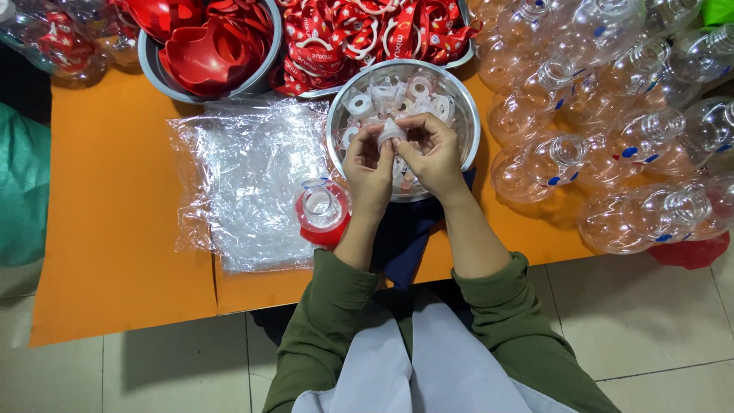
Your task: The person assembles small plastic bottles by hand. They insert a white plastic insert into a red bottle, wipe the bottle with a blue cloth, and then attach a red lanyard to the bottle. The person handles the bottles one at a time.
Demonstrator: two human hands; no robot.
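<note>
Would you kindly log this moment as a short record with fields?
left hand: holds small white plastic part together with the right hand
right hand: pinches the same part
below hands: steel bowl of white parts
beside left wrist: clear bottle with red base
right side: heap of clear bottles
surface: orange table

Orange table cover [115, 229]; at twelve o'clock red straps [359, 30] with white print; at two o'clock clear bottles [612, 99], blue-dotted.

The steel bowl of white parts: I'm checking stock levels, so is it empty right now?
No, the steel bowl holds many small white plastic parts, and both hands hold one above it.
</note>
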